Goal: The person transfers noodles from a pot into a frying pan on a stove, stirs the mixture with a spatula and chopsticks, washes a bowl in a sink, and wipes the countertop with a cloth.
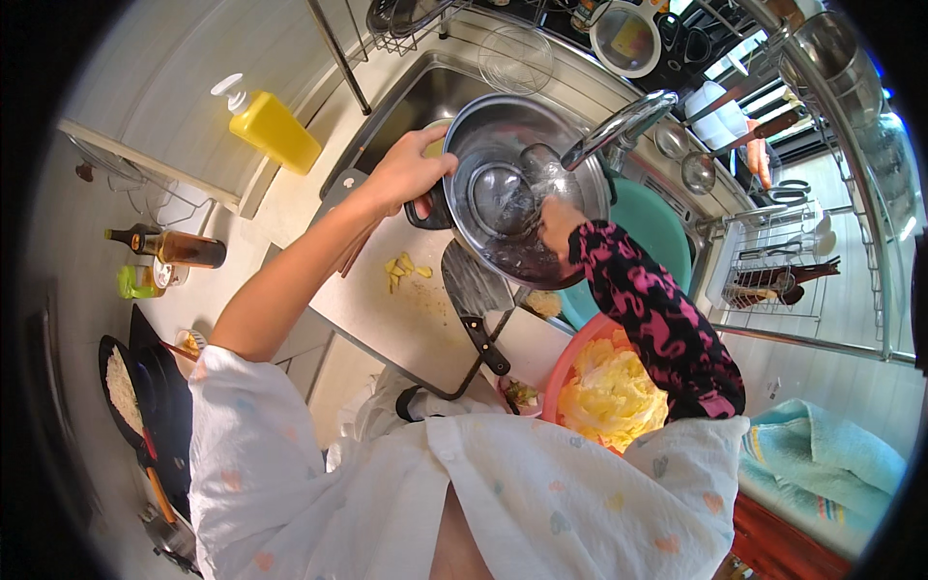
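A stainless steel pot (484, 130) is tilted under the faucet (623, 127), and clear water runs into it. My left hand (413, 170) grips the pot's left rim beside its black handle (429, 212). Inside the pot, my right hand (561, 225) reaches down to the lower right wall in the running water; its fingers are partly hidden, so whether they hold anything is unclear. Below the pot, a cleaver (475, 297) lies on a cutting board (362, 304) near some pale yellow slices (402, 270).
A metal sink (377, 134) lies behind the pot, with a teal basin (663, 225) to the right. Nearer me stands a red basin (562, 362) of cabbage leaves (612, 391). A yellow pump bottle (275, 130) is at left, a wire dish rack (776, 268) at right.
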Demonstrator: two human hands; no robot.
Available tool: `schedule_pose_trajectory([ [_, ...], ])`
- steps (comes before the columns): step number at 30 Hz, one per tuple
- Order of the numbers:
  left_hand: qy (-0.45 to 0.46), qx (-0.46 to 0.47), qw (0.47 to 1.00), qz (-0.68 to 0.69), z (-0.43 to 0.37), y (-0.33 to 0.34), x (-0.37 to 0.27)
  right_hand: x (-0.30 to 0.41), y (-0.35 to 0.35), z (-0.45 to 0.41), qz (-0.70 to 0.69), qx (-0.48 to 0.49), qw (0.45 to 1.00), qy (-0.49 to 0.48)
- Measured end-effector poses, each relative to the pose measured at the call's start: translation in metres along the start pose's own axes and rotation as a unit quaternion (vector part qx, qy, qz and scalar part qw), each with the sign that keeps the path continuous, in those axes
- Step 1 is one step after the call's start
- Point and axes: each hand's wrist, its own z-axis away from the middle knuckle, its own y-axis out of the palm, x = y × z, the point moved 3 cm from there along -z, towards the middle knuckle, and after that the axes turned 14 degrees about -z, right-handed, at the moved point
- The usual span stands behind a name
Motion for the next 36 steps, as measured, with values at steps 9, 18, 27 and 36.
schedule_pose_trajectory([
  [9, -0.072, 0.065, 0.994, 0.058, -0.008, 0.012, 0.030, 0.131, 0.004, 0.004, -0.657, 0.110, 0.738, -0.107],
  [18, -0.038, 0.052, 0.997, 0.046, -0.012, 0.008, 0.027, -0.021, 0.008, -0.003, 0.136, 0.117, 0.982, -0.067],
  [27, -0.041, 0.061, 0.997, 0.038, -0.006, 0.015, 0.015, 0.108, -0.012, -0.034, -0.564, -0.020, 0.816, -0.125],
  [36, 0.009, -0.023, 1.000, 0.018, -0.013, -0.016, 0.025, 0.090, -0.013, 0.083, -0.235, 0.202, 0.928, -0.205],
])
